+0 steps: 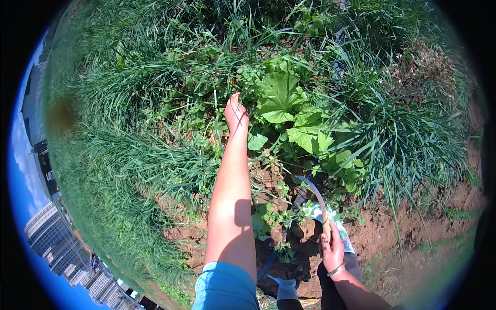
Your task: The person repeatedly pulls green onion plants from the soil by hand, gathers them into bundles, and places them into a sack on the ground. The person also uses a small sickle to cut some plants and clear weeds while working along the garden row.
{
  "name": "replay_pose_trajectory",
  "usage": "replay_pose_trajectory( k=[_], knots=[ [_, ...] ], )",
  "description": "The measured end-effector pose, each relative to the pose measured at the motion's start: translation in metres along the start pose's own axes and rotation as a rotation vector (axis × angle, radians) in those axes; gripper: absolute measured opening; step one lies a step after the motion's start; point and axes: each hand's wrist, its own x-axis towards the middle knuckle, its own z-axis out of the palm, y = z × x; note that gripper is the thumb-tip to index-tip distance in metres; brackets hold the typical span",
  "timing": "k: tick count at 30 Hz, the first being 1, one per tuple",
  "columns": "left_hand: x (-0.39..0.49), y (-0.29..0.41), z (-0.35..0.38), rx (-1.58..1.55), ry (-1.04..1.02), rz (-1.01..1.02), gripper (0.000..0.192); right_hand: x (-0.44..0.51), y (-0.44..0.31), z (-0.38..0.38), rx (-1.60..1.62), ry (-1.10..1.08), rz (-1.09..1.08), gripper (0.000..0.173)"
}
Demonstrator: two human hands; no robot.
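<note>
My left hand (236,113) reaches far forward into low green weeds (209,110), left of a plant with broad, light-green leaves (279,95). Its fingers are partly hidden by the foliage, so whether they grip a stem does not show. Lower right, my right hand (331,248) is closed around the wooden handle of a sickle (318,197). The curved blade points up and left, over soil and small weeds near my knee. A bracelet (336,269) circles the right wrist.
Long grass-like clumps (391,135) stand on both sides of the broad leaves. Reddish-brown soil (391,228) shows at the lower right. Dry, withered plants (424,69) lie at the upper right. My shoe (286,288) is below. Tall buildings (58,236) rise at the far left.
</note>
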Motion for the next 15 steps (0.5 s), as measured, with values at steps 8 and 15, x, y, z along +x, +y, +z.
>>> replay_pose_trajectory(
  k=[8, 15],
  knots=[
    [0.045, -0.107, 0.05, 0.658, 0.084, 0.411, 0.027, 0.02, -0.027, 0.0, 0.367, 0.005, 0.229, 0.045],
    [0.025, -0.061, 0.028, 0.71, -0.128, 0.089, 0.035, 0.014, -0.022, 0.001, 0.361, -0.04, 0.287, 0.045]
  ],
)
